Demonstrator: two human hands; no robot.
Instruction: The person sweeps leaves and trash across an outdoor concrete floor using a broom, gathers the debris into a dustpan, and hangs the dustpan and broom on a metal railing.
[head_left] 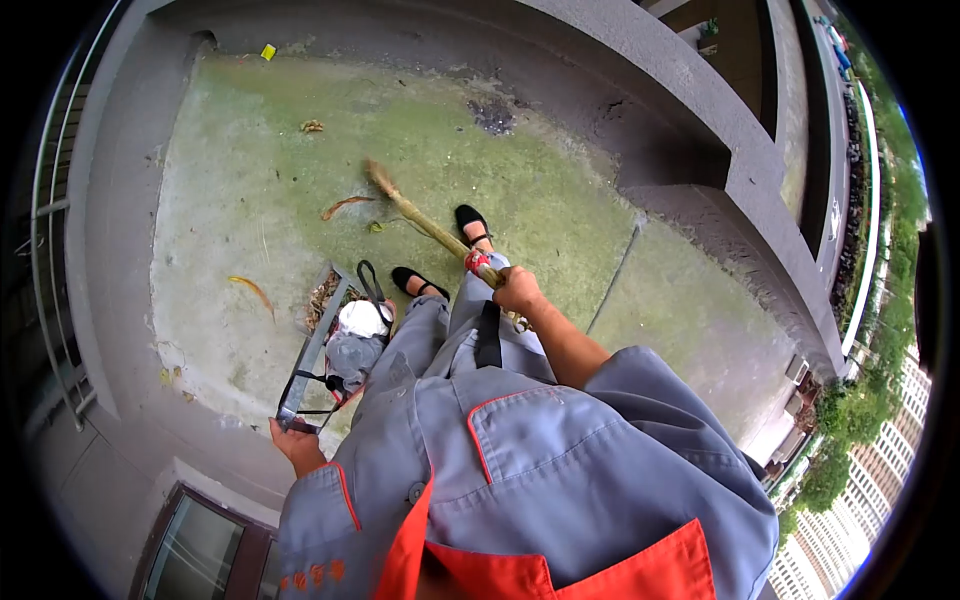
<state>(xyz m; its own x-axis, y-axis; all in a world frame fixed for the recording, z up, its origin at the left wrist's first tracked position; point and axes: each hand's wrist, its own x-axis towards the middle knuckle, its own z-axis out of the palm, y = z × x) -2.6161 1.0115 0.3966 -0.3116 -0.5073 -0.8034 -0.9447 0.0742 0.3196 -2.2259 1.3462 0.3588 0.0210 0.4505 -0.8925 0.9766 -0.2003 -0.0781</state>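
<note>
My right hand is closed around the handle end of a straw broom, near its red binding. The broom's tip rests near the greenish concrete floor, beyond my feet. At the lower left, my left hand grips the end of a long-handled metal dustpan. Dry leaves lie in the far end of the pan. Against the dustpan hang a white bundle and a grey plastic bag, with black straps around them.
Loose brown leaves and a yellow scrap lie on the floor. A low concrete wall curves along the top and right. Metal railings stand at the left, and a window is at the lower left.
</note>
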